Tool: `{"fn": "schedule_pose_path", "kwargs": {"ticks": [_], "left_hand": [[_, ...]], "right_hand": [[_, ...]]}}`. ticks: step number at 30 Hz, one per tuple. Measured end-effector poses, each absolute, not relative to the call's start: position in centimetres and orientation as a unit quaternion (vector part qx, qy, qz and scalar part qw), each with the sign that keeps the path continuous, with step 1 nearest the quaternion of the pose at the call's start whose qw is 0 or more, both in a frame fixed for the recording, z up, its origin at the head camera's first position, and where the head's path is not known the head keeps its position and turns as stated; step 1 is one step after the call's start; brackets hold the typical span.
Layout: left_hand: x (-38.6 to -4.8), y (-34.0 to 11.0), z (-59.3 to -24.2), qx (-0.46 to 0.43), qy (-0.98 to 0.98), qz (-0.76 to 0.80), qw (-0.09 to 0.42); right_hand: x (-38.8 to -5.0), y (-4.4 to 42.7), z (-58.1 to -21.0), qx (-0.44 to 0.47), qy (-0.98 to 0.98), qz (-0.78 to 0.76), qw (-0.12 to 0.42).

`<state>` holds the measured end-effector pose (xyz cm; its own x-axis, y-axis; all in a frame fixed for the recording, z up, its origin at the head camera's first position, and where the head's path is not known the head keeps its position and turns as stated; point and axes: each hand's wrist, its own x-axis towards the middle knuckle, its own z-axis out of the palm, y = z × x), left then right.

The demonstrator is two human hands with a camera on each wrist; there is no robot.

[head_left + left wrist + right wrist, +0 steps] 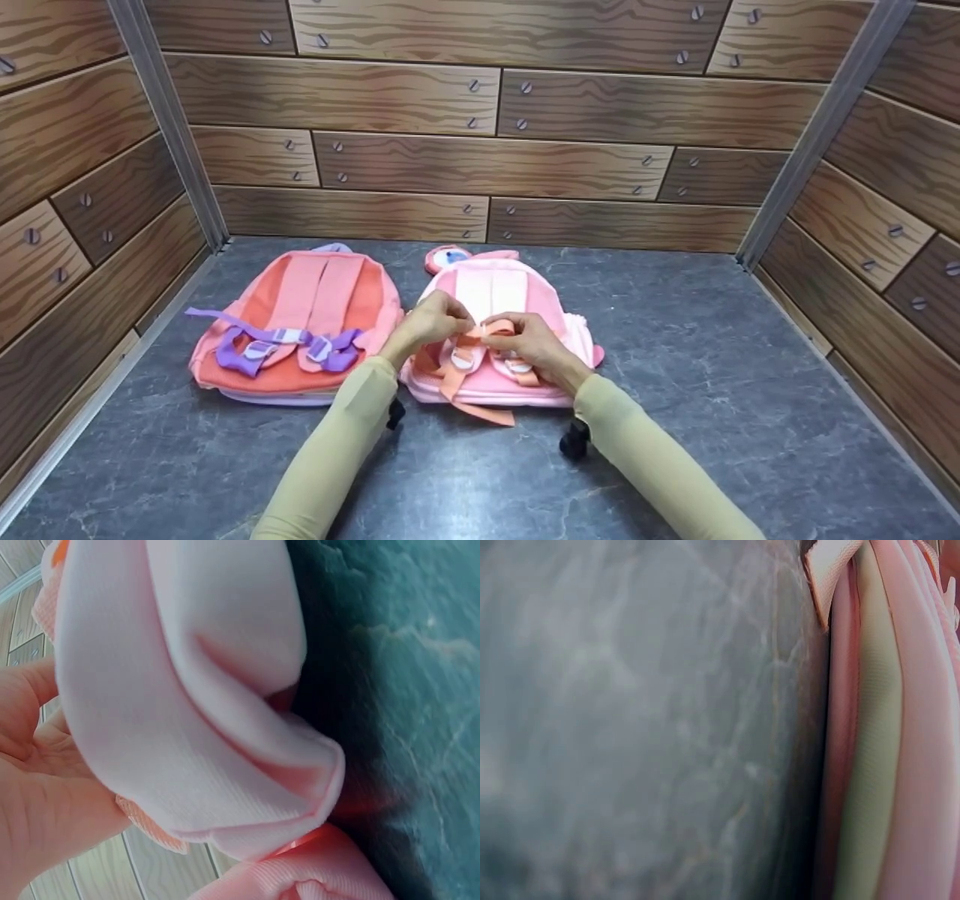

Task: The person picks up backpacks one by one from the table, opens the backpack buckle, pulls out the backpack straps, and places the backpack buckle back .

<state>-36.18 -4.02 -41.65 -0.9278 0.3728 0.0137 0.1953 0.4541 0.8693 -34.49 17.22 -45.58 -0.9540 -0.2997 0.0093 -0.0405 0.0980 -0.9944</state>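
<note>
A light pink backpack [555, 307] lies with its shoulder straps facing up in the head view. Over its middle, my left hand [439, 316] pinches orange webbing strap close to a small white piece, seemingly a buckle, mostly hidden by the fingers. My right hand [532, 343] holds a loop of the same orange strap [499, 327] between thumb and fingers. White adjusters [462, 358] sit below the hands, and a loose strap end [484, 413] trails past the bag's lower edge. The left wrist view shows part of my left hand beside pale pink fabric [217, 690]; the right wrist view shows only the bag's side [922, 727].
To the left, touching or almost touching the pink bag, lies a coral backpack [255, 300] with purple straps [240, 360]. A stuffed eye-like piece [450, 257] pokes out behind the pink bag. Wood-patterned walls [420, 161] enclose the dark marbled tabletop [697, 360].
</note>
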Motion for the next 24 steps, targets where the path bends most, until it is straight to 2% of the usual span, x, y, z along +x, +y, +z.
{"fn": "schedule_pose_path", "kwargs": {"ticks": [9, 17, 24], "left_hand": [[-36.37, -4.49, -41.54, 0.170, 0.841, 0.504, 0.101], [-36.25, -4.71, -41.67, 0.172, 0.846, 0.498, 0.084], [-36.21, -4.15, -41.98, 0.190, 0.838, 0.507, 0.074]], "right_hand": [[-34.48, 17.18, -45.45, -0.115, 0.741, -0.655, 0.096], [-34.60, 17.32, -45.28, -0.089, 0.749, -0.647, 0.113], [-34.59, 17.58, -45.16, -0.107, 0.739, -0.656, 0.108]]}}
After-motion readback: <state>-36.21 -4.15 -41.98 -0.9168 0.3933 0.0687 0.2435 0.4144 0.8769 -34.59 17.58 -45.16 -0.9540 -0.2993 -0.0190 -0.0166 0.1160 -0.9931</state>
